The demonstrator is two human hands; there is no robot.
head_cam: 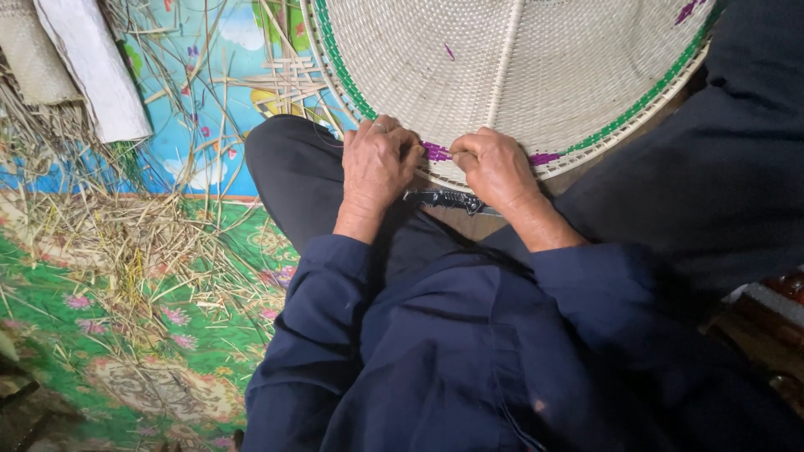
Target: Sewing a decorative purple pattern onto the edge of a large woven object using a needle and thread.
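Note:
A large round woven basket [519, 59] of pale cane, with a green and purple band near its rim, rests against my knees. My left hand [378, 163] and my right hand [496, 167] both pinch the near rim, a short purple strip [436, 152] showing between them. A ring sits on a finger of my left hand. Dark scissors or a small tool [448, 199] lie on my lap just under the rim. My sleeves and trousers are dark blue.
Loose straw and cane strips [142, 243] litter a green flowered mat [100, 351] at the left. A blue patterned mat [209, 100] lies beyond it. A folded white cloth [96, 67] and a woven piece [29, 50] sit at the top left.

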